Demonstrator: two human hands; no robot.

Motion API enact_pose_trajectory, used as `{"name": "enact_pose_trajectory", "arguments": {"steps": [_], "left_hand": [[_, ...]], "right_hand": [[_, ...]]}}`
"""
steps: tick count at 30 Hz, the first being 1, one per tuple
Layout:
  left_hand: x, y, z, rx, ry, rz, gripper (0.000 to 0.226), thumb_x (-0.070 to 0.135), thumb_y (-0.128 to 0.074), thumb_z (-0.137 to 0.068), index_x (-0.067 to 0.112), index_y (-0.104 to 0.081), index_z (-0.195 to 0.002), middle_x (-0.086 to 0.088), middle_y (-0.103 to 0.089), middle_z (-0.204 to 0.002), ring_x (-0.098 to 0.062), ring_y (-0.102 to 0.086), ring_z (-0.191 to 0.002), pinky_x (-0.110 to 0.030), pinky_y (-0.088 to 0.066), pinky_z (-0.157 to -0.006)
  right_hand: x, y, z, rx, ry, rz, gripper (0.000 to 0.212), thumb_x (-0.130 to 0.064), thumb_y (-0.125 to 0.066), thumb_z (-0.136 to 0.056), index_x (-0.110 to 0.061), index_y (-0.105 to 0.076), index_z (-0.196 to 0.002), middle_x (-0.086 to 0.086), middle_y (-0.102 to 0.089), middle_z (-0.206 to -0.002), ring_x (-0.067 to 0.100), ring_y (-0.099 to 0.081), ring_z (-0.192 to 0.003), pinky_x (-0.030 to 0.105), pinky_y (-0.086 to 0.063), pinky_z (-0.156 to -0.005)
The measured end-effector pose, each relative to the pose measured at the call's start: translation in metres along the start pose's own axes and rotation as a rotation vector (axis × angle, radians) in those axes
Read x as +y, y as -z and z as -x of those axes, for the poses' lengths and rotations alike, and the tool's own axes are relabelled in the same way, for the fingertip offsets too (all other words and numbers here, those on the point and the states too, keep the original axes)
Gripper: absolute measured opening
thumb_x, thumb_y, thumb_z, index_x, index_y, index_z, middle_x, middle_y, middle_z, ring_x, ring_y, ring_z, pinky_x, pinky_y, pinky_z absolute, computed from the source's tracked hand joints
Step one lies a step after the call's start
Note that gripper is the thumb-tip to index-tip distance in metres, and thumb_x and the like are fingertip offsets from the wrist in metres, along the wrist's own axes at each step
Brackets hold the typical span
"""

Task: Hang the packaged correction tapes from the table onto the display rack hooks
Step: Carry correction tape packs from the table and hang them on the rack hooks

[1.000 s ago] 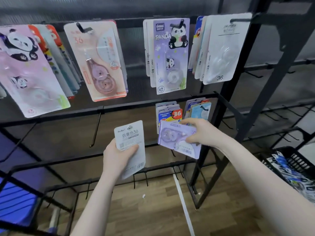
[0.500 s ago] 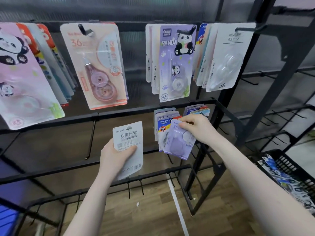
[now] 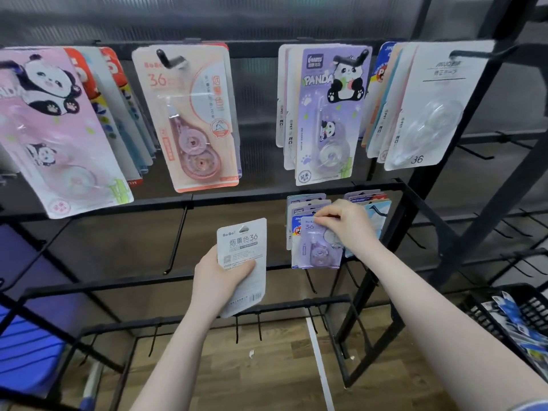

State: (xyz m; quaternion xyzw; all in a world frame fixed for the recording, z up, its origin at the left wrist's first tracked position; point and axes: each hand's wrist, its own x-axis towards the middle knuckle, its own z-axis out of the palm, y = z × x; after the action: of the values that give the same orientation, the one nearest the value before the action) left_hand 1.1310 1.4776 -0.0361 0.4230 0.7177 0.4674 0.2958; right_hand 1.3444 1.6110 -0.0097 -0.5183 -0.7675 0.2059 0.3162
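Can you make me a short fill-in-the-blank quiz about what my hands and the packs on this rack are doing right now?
1. The left hand holds a white pack printed with the number ____.
2. The right hand pinches the top of a ____ pack at the rack's middle row.
3. The purple top-row pack shows the word ____.
4. The basket at lower right is coloured ____.

Answers: 36; purple; PANDA; black

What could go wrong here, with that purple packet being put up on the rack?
The right hand pinches only the top edge of the purple packet, so it could miss the hook and drop. That hook already carries a stack of packets; pushing may knock them askew. The left hand grips the white packet low down; it might slip.
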Motion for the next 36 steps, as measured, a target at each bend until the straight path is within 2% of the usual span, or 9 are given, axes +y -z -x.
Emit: {"name": "enact_pose_trajectory", "arguments": {"steps": [5,11,18,21,24,27,30,33,36], "left_hand": [[0.001,-0.007,0.008,0.04,0.038,0.001,0.023,0.016,-0.076,-0.077,0.03,-0.062,-0.088,0.016,-0.067,-0.09,0.001,-0.061,-0.087,-0.022,-0.047,-0.071],[0.004,-0.015,0.015,0.09,0.062,-0.02,0.023,0.017,-0.077,-0.076,0.029,-0.062,-0.089,0.015,-0.067,-0.091,0.0,-0.061,-0.087,-0.023,-0.046,-0.071],[0.008,-0.024,0.021,0.124,0.064,-0.031,0.023,0.017,-0.077,-0.077,0.03,-0.062,-0.088,0.015,-0.067,-0.091,0.0,-0.061,-0.088,-0.025,-0.046,-0.073],[0.011,-0.025,0.026,0.151,0.06,-0.046,0.025,0.018,-0.078,-0.077,0.033,-0.06,-0.086,0.016,-0.066,-0.09,0.002,-0.06,-0.089,-0.023,-0.044,-0.071],[0.01,-0.022,0.035,0.179,0.065,-0.035,0.024,0.019,-0.078,-0.077,0.029,-0.062,-0.092,0.015,-0.067,-0.092,0.002,-0.061,-0.088,-0.019,-0.044,-0.069],[0.009,-0.019,0.046,0.218,0.066,-0.036,0.025,0.018,-0.079,-0.077,0.032,-0.063,-0.09,0.018,-0.067,-0.089,0.006,-0.06,-0.086,-0.016,-0.043,-0.068],[0.006,-0.017,0.055,0.245,0.079,-0.033,0.025,0.018,-0.079,-0.077,0.032,-0.062,-0.088,0.02,-0.066,-0.088,0.006,-0.06,-0.087,-0.017,-0.045,-0.069],[0.002,-0.012,0.061,0.261,0.083,-0.045,0.026,0.019,-0.081,-0.075,0.032,-0.063,-0.089,0.02,-0.067,-0.089,0.006,-0.06,-0.087,-0.016,-0.045,-0.069],[0.0,-0.002,0.064,0.281,0.089,-0.036,0.027,0.021,-0.082,-0.074,0.031,-0.063,-0.089,0.019,-0.067,-0.089,0.009,-0.059,-0.083,-0.008,-0.042,-0.063]], "right_hand": [[0.012,-0.003,-0.006,-0.128,0.06,0.039,0.015,-0.018,-0.064,-0.088,-0.011,-0.074,-0.097,0.007,-0.066,-0.1,0.021,-0.059,-0.095,0.036,-0.047,-0.086],[0.007,0.0,-0.02,-0.119,0.085,0.09,0.009,-0.023,-0.072,-0.08,-0.017,-0.077,-0.085,0.0,-0.068,-0.091,0.015,-0.057,-0.088,0.031,-0.046,-0.079],[0.002,-0.005,-0.027,-0.094,0.135,0.308,0.013,-0.024,-0.065,-0.085,-0.018,-0.076,-0.091,0.007,-0.063,-0.098,0.024,-0.048,-0.102,0.032,-0.044,-0.075],[0.002,-0.013,-0.019,-0.002,0.257,0.421,0.013,-0.013,-0.063,-0.084,-0.015,-0.076,-0.087,0.01,-0.062,-0.088,0.029,-0.051,-0.092,0.03,-0.036,-0.066],[0.005,-0.018,-0.014,0.075,0.323,0.45,0.007,-0.005,-0.079,-0.066,-0.008,-0.074,-0.069,0.012,-0.06,-0.068,0.032,-0.055,-0.072,0.03,-0.038,-0.059],[0.004,-0.02,-0.003,0.109,0.369,0.354,0.013,-0.009,-0.08,-0.07,-0.007,-0.074,-0.081,0.013,-0.065,-0.08,0.035,-0.059,-0.079,0.038,-0.049,-0.069],[-0.006,-0.022,0.014,0.122,0.384,0.214,0.016,-0.017,-0.066,-0.086,-0.009,-0.072,-0.098,0.012,-0.067,-0.094,0.033,-0.058,-0.094,0.038,-0.046,-0.08],[-0.022,-0.029,0.032,0.038,0.316,0.036,0.028,-0.027,-0.054,-0.095,-0.016,-0.064,-0.119,0.003,-0.064,-0.115,0.022,-0.053,-0.111,0.033,-0.042,-0.088],[-0.04,-0.042,0.049,-0.038,0.347,-0.104,0.032,-0.03,-0.052,-0.096,-0.018,-0.061,-0.123,-0.001,-0.062,-0.112,0.017,-0.054,-0.104,0.029,-0.041,-0.085]]}}
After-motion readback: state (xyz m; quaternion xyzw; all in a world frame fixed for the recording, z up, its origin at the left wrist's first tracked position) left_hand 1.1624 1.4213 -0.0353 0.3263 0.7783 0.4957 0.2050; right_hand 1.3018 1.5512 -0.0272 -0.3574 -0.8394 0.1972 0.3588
